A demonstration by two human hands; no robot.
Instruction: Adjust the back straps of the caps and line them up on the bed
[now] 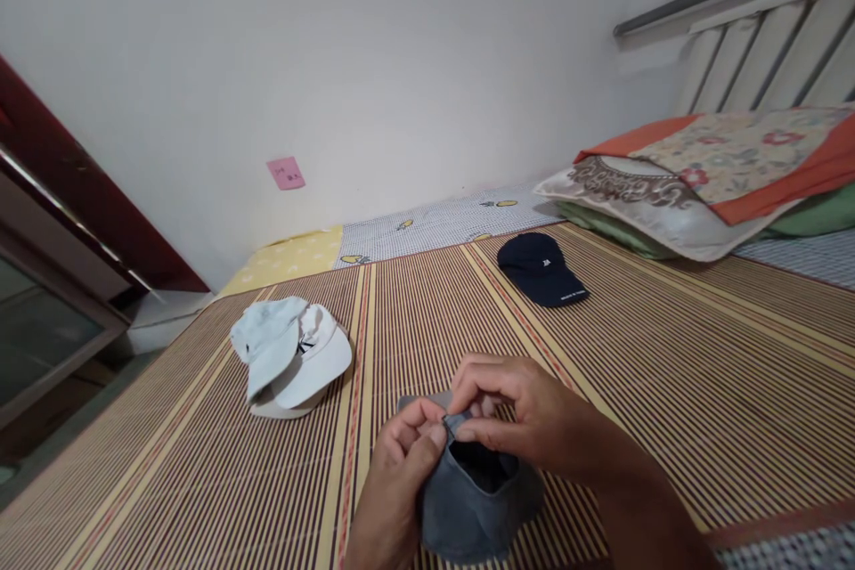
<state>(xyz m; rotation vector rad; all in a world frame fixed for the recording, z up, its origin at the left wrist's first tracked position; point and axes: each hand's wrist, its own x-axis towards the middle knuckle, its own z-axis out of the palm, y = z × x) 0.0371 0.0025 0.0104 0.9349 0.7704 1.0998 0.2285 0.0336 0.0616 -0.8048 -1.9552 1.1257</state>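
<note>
A grey-blue cap (pixel 460 512) rests on the striped bamboo mat (pixel 427 321) near the bottom middle, its back opening facing up towards me. My left hand (pixel 401 472) pinches the strap at the left side of that opening between thumb and fingers. From the right, my right hand (pixel 514 405) pinches the same strap, its fingertips close to those of my left hand. The far part of the cap is partly hidden behind my hands.
Light-coloured caps (pixel 313 356) lie stacked on the mat at the left. A navy cap (pixel 542 269) sits farther back, right of centre. Pillows (pixel 641 205) and folded cloths lie at the back right, below a radiator (pixel 775 53). A pink note (pixel 286 174) is on the wall.
</note>
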